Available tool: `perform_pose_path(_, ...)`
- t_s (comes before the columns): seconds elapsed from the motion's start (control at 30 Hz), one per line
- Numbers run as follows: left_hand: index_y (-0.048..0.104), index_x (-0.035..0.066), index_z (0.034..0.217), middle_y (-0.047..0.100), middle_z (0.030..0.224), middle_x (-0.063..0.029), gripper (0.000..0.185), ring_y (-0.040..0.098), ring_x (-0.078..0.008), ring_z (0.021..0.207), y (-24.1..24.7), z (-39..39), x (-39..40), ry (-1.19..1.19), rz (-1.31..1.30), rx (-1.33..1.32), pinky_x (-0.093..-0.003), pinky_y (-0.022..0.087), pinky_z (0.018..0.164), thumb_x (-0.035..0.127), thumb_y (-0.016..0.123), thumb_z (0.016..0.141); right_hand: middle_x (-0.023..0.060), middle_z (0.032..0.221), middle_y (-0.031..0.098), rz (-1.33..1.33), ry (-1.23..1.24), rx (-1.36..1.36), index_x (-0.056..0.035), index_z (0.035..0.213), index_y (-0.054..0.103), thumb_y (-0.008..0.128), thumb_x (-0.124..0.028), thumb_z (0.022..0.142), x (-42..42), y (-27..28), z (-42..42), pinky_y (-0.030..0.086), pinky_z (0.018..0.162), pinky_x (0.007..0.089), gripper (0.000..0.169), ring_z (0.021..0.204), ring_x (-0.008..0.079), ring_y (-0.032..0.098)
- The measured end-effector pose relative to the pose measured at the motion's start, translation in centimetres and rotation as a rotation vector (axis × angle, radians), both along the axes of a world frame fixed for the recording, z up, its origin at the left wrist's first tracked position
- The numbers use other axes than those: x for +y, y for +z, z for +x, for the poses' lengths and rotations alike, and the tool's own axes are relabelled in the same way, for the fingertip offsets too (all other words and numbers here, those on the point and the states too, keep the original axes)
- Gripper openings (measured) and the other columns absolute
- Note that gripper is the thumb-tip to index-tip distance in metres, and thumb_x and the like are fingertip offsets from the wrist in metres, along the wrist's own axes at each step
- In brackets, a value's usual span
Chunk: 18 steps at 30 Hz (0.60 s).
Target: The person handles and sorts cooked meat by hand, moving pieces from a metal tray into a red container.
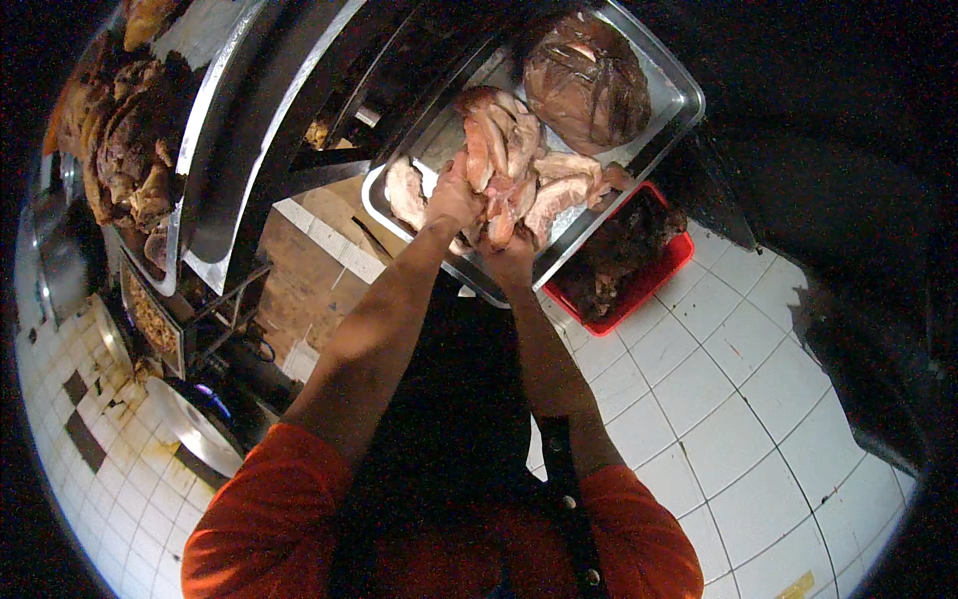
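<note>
Both my hands are over a metal tray point(685, 82) that holds raw meat. My left hand point(455, 196) grips the left side of a bunch of raw meat strips point(505, 142). From below, my right hand point(510, 258) holds the lower end of the same bunch; its fingertips are partly hidden by the meat. More strips point(557, 206) lie in the tray to the right, and a pale strip point(406, 193) rests at its left end. Near the far end of the tray is a large, dark, rounded bundle point(587, 82), seemingly wrapped in plastic.
A red plastic tub point(685, 254) with dark contents is beside the tray over white floor tiles. Browned meat point(131, 150) lies at upper left beyond metal edges. At lower left, a small blue flame point(213, 400) burns near a round metal pan point(191, 430).
</note>
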<state>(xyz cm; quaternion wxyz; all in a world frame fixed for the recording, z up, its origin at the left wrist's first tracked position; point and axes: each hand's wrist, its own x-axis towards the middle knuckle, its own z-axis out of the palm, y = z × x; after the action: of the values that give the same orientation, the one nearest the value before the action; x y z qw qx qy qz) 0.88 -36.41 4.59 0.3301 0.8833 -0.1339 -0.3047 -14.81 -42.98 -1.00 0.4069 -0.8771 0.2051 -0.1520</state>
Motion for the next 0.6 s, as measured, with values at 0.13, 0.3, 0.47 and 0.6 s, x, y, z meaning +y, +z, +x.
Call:
perform_pose_path(0.13,0.033,0.013,0.138,0.048,0.126,-0.0267,0.081,0.049,-0.0446,0.117,-0.8,-0.1,0.4,0.017,-0.021,-0.032,-0.0466,0.046,0.097,0.019,0.078,0.072,0.0177,0.092,0.067,0.369,-0.023,0.151,0.0002,0.099,0.065,0.078,-0.026,0.073,-1.3,1.3,0.0,0.051,0.077,0.0422,0.039,0.087,0.0368,0.064)
perform_pose_path(0.3,0.041,0.008,0.127,0.053,0.118,-0.0265,0.066,0.052,-0.0455,0.112,-0.6,-0.1,0.1,0.026,-0.162,-0.078,-0.0481,0.045,0.094,0.018,0.077,0.072,0.0191,0.095,0.067,0.357,0.065,0.354,-0.0006,0.102,0.065,0.075,-0.033,0.078,-3.6,2.4,-0.2,0.050,0.079,0.0409,0.041,0.087,0.0355,0.064)
perform_pose_path(0.47,0.046,0.006,0.118,0.058,0.111,-0.0248,0.057,0.052,-0.0456,0.110,-0.2,0.3,0.0,0.031,-0.178,-0.071,-0.0487,0.045,0.093,0.019,0.077,0.073,0.0182,0.092,0.067,-0.035,0.122,0.220,-0.0019,0.103,0.066,0.069,-0.038,0.083,-3.6,1.2,-2.0,0.049,0.080,0.0406,0.041,0.085,0.0330,0.064)
perform_pose_path(0.6,0.037,0.006,0.136,0.052,0.126,-0.0221,0.079,0.051,-0.0405,0.117,-0.8,0.4,0.5,0.001,-0.150,-0.032,-0.0435,0.043,0.099,0.023,0.079,0.072,0.0116,0.084,0.068,0.445,0.078,0.315,-0.0013,0.098,0.068,0.070,-0.032,0.085,-4.4,3.7,-1.1,0.049,0.075,0.0352,0.034,0.076,0.0219,0.062)
